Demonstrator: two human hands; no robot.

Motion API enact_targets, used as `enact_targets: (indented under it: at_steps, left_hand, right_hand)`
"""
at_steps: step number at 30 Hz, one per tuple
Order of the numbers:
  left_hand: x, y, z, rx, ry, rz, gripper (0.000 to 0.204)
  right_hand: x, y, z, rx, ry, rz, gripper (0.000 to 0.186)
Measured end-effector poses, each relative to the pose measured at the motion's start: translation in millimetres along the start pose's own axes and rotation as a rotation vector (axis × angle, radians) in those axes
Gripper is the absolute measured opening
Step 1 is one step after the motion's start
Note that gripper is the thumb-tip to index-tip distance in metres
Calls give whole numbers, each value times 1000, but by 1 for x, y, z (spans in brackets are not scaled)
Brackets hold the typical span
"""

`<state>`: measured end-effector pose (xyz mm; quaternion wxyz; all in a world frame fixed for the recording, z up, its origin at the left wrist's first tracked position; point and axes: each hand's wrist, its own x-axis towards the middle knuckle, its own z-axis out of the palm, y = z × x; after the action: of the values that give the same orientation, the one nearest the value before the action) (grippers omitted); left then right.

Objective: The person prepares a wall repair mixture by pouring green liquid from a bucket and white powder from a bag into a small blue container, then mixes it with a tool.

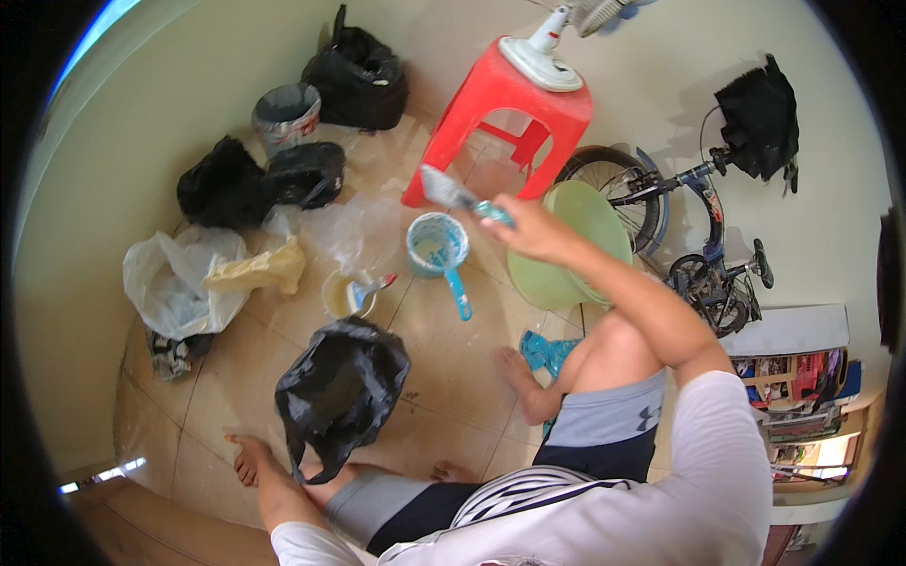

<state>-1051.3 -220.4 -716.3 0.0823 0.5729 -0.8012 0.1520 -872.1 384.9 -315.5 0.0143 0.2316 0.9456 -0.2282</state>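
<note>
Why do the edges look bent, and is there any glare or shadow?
Head view: the fisheye lens bends straight edges and leaves the corners black; head view: the glossy black plastic bag shows sheen; head view: a soft shadow falls on the smooth cream wall beside the crumpled black bundle above the dark metal bicycle.

We see beige tile floor (451, 377): near far edge, square-topped red plastic stool (472, 94); near right edge, round green plastic tub (538, 275); mid-floor, round blue-handled plastic dipper (423, 261).
</note>
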Motion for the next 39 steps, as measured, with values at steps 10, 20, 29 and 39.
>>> enact_targets:
  at_steps: [10, 20, 29, 39]
  left_hand:
    - [70, -27, -4, -89, -658, 456, 79]
    - [182, -40, -13, -837, -738, 994, 29]
    - [67, -74, -192, -931, -843, 937, 46]
    - [9, -86, -346, -683, -1309, 1219, 67]
  right_hand:
    - [21, 12, 61, 86, -89, -196, 35]
    - [57, -28, 109, 297, -43, -392, 33]
    - [44, -3, 92, 217, -126, -406, 37]
    - [25, 27, 64, 259, -128, -379, 35]
